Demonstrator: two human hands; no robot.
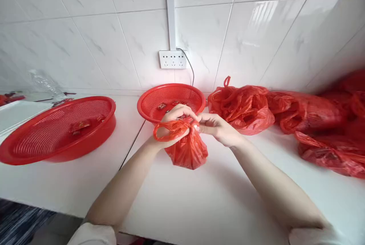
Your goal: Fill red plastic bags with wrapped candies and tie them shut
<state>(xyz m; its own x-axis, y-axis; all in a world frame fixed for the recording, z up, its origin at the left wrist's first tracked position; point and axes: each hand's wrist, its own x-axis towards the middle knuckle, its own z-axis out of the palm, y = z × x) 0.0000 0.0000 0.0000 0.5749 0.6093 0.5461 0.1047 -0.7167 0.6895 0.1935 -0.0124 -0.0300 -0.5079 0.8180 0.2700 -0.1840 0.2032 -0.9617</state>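
Bag (189, 152) of red plastic is sitting at centre, just in front of a round basket (145, 114); table contact unclear. Left hand (174, 116) is grasping its gathered neck; right hand (219, 129) is pinching there too. Other red bags (242, 108) are lying rightward.

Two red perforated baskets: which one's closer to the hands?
The middle basket, below the wall outlet, just beyond the left hand and right hand; the other basket stands farther off, at the picture's left edge.

Held bag (188, 150): inside unclear | rightmost bags (333, 155): cut by right edge
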